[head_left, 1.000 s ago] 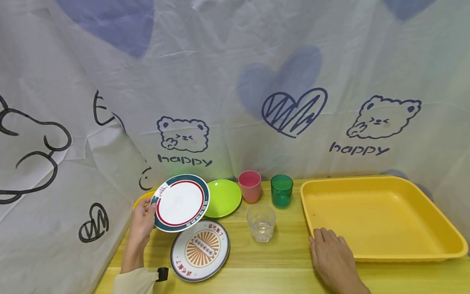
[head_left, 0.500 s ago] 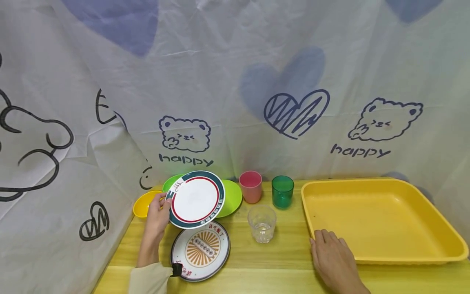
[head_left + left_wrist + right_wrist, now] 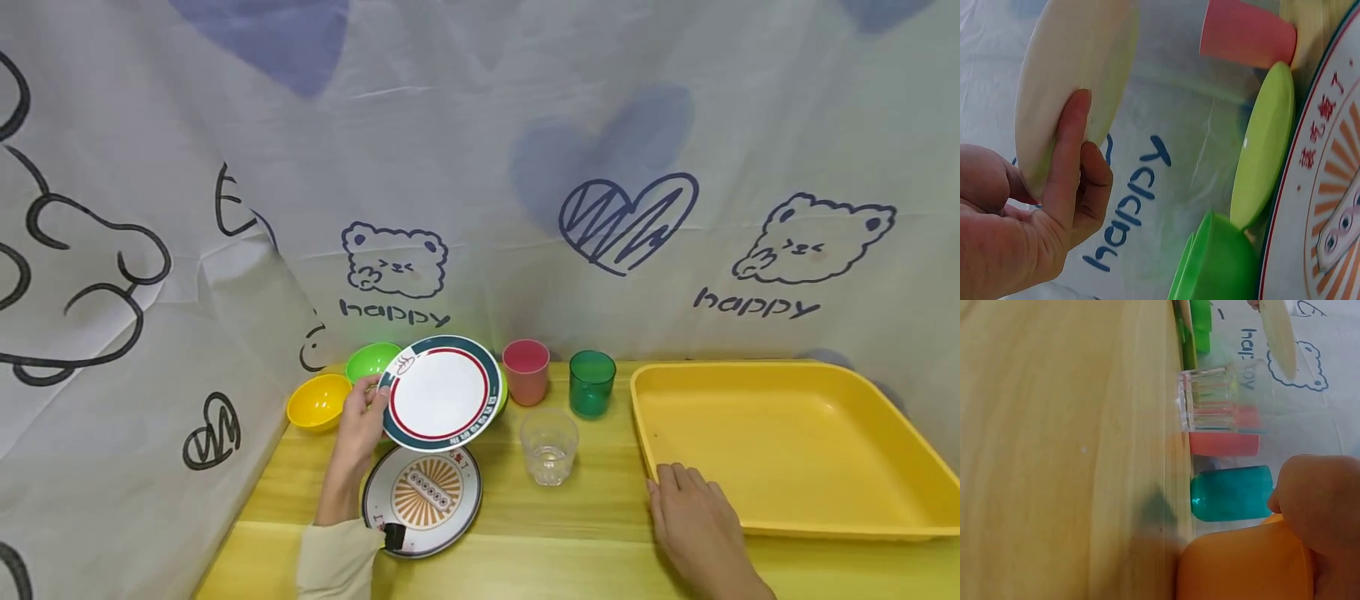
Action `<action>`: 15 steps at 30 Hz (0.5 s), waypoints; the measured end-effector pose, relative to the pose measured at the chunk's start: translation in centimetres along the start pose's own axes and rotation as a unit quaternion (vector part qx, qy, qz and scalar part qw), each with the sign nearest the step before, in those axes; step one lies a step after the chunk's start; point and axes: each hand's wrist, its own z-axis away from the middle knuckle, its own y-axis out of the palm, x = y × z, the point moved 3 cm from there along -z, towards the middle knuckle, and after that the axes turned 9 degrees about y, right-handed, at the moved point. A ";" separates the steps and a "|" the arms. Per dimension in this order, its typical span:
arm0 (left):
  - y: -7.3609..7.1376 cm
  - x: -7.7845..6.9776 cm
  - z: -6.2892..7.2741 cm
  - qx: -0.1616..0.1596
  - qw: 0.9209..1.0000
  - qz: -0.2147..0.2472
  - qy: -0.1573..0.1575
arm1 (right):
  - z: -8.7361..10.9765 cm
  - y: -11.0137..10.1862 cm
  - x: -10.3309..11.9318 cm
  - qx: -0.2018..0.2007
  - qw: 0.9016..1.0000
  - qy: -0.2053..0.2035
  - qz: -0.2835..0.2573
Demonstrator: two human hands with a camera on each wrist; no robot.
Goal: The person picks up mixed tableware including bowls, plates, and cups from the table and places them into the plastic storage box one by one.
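Note:
My left hand (image 3: 362, 425) pinches a white plate (image 3: 441, 392) with a dark teal rim and a red ring by its left edge. The left wrist view shows the fingers (image 3: 1069, 156) against the plate's underside. The plate is tilted in the air over a lime green plate, which it mostly hides, and over the far part of a white plate with an orange sunburst print (image 3: 427, 496). My right hand (image 3: 697, 521) grips the left wall of a large yellow tray (image 3: 643, 433), near its front corner; the right wrist view shows the hand over the rim.
Behind the left hand sit a yellow bowl (image 3: 318, 402) and a green bowl (image 3: 371, 360). Between the plates and the tray stand a pink cup (image 3: 527, 375), a green cup (image 3: 592, 385) and a clear glass (image 3: 549, 450). A printed cloth (image 3: 480, 275) hangs behind the table.
My left hand has carried the teal-rimmed plate to the right, uncovering the yellow and green bowls and covering more of the lime plate. The right hand stays at the tray; the view has shifted slightly.

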 end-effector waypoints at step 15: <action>4.5 -0.8 0.2 0.020 0.999 0.033 0.024 | 0.1 0.3 -0.3 -0.027 0.999 -0.018 -0.009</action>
